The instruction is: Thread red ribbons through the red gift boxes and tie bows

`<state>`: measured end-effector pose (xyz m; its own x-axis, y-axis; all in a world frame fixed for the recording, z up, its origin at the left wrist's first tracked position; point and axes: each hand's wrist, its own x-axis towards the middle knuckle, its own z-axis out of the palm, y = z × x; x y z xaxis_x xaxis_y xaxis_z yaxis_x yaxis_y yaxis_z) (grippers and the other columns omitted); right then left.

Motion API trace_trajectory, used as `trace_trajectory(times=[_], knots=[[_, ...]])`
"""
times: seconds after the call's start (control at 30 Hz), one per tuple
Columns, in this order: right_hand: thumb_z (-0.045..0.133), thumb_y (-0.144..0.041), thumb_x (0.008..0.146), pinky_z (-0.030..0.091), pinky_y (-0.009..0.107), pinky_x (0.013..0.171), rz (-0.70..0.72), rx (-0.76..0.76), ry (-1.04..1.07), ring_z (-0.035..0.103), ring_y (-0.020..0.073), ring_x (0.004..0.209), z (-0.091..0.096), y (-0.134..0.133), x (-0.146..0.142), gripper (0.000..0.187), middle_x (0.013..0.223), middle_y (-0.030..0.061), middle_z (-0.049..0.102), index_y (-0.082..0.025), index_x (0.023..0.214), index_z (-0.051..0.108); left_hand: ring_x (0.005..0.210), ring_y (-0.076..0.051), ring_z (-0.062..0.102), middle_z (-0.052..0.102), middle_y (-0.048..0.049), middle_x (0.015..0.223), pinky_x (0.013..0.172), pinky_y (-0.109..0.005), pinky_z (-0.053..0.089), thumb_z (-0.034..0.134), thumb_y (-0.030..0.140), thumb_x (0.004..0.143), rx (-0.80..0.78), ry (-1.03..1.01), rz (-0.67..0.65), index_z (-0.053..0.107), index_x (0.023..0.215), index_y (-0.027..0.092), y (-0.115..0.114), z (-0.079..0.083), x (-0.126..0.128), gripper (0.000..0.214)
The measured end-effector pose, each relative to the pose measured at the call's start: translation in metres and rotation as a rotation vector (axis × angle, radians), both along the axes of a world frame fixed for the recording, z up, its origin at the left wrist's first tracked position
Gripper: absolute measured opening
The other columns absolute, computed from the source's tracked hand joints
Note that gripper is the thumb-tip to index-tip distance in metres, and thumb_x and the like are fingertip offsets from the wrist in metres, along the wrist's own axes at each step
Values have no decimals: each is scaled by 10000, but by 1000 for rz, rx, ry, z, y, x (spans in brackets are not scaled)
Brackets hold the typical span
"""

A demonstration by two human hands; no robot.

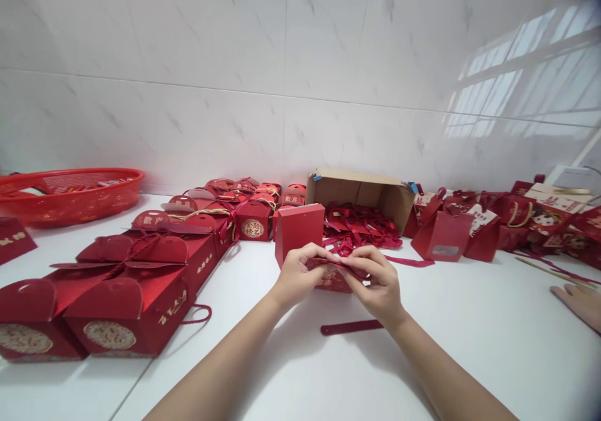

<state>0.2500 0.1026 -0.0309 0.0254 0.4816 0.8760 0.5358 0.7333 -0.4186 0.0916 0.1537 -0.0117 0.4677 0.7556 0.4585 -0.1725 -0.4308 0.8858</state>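
A small red paper gift box [334, 280] with pale printing stands on the white table, partly hidden behind my fingers. My left hand [298, 275] pinches the folded paper along its top edge. From the other side, my right hand [378, 278] grips the same top flaps with thumb and fingers, and the fingertips of both hands nearly meet. Exactly how the flaps fit together is covered. Close in front lies a flat dark red strip [351, 327] with a hole at its end. A plain red box [300, 228] stands just behind my left hand.
A cardboard carton [359, 190] on its side spills red ribbons [364, 225]. Rows of red gift boxes [165, 299] fill the left, near a red plastic basket [94, 205]. Upright red bags [444, 236] stand at right. Another person's hand [580, 302] rests at the right edge.
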Motion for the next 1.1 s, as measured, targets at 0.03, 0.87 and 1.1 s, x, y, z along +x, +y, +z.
trace_trajectory(times=[0.03, 0.87, 1.1], knots=[[632, -92, 743, 489, 258, 573, 6, -1, 12, 561, 136, 729, 1, 0, -1, 284, 851, 29, 552, -280, 949, 681, 773, -154, 630, 647, -42, 800, 747, -278, 527, 626, 135, 708, 11, -1, 5, 674, 775, 141, 0, 0, 0, 83], [622, -168, 773, 513, 270, 581, 67, -48, 75, 558, 131, 708, 5, -1, -3, 149, 884, 39, 517, -269, 859, 690, 1054, -225, 527, 655, -86, 1108, 900, -407, 455, 541, 53, 711, 466, 151, 57, 685, 805, 200, 6, 4, -6, 226], [612, -163, 780, 506, 267, 601, 74, -23, 62, 563, 135, 733, 5, -2, -4, 161, 877, 38, 522, -273, 866, 693, 1222, -244, 421, 611, -81, 1208, 995, -448, 383, 564, 70, 698, 350, 194, 26, 686, 796, 205, 8, 7, -7, 207]])
